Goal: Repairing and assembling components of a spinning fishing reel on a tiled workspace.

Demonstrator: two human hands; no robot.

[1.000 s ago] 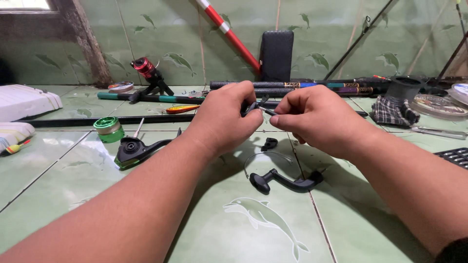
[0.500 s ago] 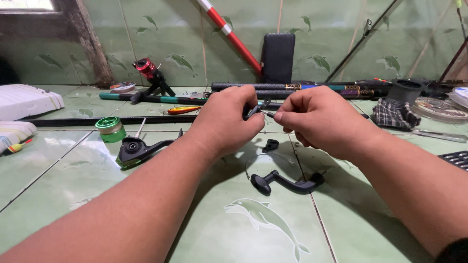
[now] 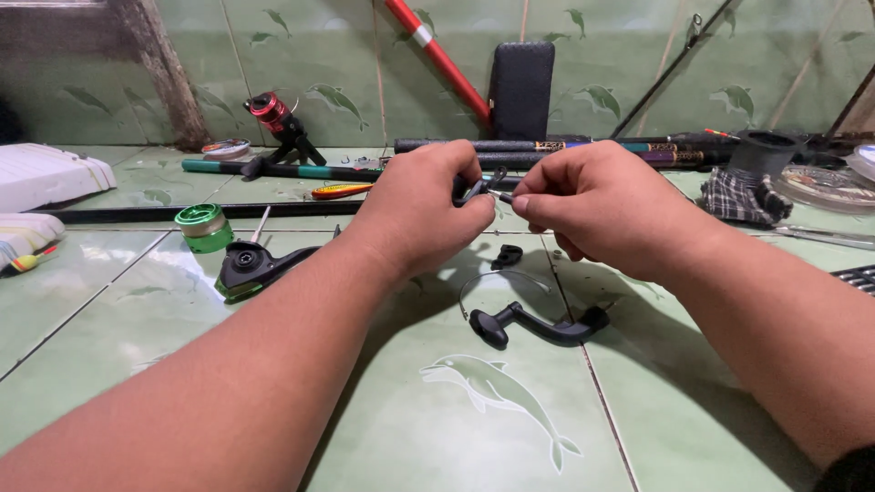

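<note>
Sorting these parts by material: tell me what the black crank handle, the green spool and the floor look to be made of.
Black crank handle: likely moulded plastic or coated metal; matte black with soft highlights, so the look leaves it open.
Green spool: probably anodised metal, though possibly glossy plastic; bright green with a sharp sheen on its rim.
Floor: glazed ceramic tile; pale green, reflective, with grout lines and printed dolphin figures.

Just below the pinching fingertips lies a black crank handle (image 3: pixel 533 323) on pale green floor tiles (image 3: pixel 109 301) patterned with dolphins; left of the grip a green spool (image 3: pixel 204 227); beyond it a red-and-white pole (image 3: pixel 437 59).
</note>
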